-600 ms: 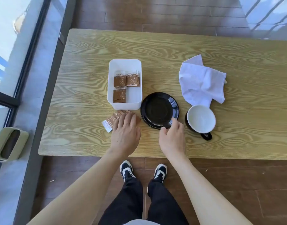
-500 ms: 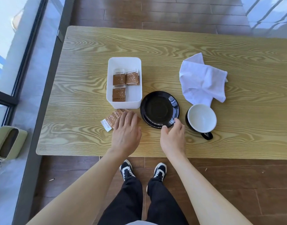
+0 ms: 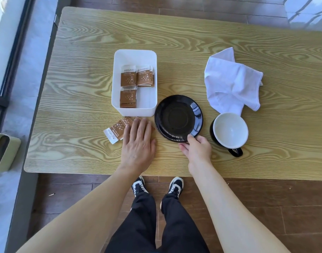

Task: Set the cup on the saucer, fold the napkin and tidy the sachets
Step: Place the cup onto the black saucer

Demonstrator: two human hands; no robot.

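Wood table holds the saucer, its 5 o'clock rim pinched by right fingers, cup at its 3 o'clock; left hand lies flat on sachets; a quick tug could bump them.

Your table: yellow-tan wood, bold wavy grain. Saucer: glossy black. Cup: black outside, white inside. Napkin: plain white. Box: white. Sachets: brown with white star specks, white top band. Floor: dark brown planks.
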